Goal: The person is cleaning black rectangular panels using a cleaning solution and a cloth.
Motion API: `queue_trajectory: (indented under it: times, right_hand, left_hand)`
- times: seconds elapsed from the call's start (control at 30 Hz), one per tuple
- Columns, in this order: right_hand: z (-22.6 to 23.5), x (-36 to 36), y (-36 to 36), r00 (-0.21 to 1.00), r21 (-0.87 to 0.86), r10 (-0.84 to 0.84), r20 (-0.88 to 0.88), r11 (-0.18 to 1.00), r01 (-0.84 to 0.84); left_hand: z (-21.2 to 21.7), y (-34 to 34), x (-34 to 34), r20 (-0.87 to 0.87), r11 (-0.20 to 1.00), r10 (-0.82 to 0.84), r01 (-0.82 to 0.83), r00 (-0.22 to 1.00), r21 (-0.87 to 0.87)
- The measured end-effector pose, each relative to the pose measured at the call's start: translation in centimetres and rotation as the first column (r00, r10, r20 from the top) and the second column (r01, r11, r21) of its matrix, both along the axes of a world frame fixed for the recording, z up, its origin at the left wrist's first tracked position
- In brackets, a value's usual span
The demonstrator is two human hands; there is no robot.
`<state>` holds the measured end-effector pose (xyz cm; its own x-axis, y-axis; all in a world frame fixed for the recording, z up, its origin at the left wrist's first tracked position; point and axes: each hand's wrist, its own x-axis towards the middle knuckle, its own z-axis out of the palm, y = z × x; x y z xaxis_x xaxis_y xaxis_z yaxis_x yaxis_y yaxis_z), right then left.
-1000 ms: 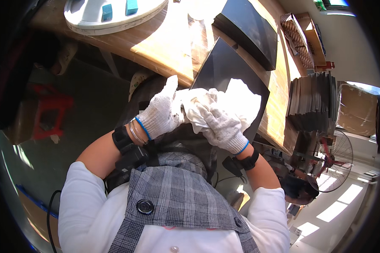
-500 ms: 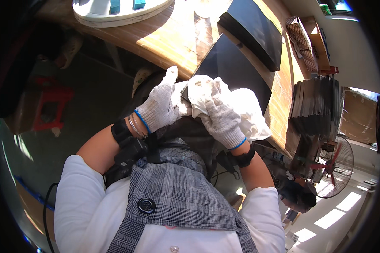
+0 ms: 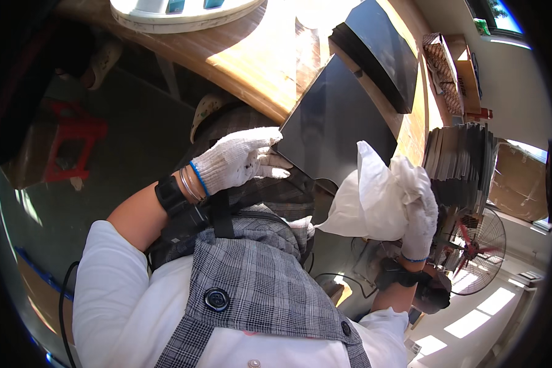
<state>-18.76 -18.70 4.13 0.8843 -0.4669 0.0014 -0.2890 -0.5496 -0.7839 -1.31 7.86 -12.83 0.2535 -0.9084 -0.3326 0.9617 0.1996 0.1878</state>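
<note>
A dark, glossy flat panel [image 3: 334,119] leans tilted off the wooden bench [image 3: 270,67] edge toward my lap, and my left hand [image 3: 242,162] touches its lower corner. My right hand [image 3: 420,224] grips a crumpled white cloth [image 3: 374,196], bunched and lifted just beside the panel's lower edge.

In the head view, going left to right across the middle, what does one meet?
Red stool → left hand in a white glove, resting on the edge of the dark panel → white cloth → right hand gripping the cloth → stack of dark panels → floor fan.
</note>
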Motion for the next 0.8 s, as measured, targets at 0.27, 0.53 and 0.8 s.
queue_trajectory:
  times: [0.27, 0.53, 0.8]
  right_hand:
    - [-6.6, 9.4, 8.4, 0.733, -0.631, 0.539, -0.415, 0.410, -0.659]
    - [-6.3, 8.5, 6.4, 0.653, -0.552, 0.503, -0.566, 0.357, -0.753]
    - [-6.1, 9.5, 6.7, 0.602, -0.548, 0.568, -0.561, 0.290, -0.784]
  left_hand:
    - [-1.2, 0.5, -0.8, 0.241, 0.993, 0.082, -0.058, 0.967, -0.107]
    - [-0.3, 0.3, 0.1, 0.661, 0.991, -0.054, -0.039, 0.748, 0.125]
    - [-0.5, 0.4, 0.1, 0.723, 0.983, -0.082, -0.066, 0.686, 0.174]
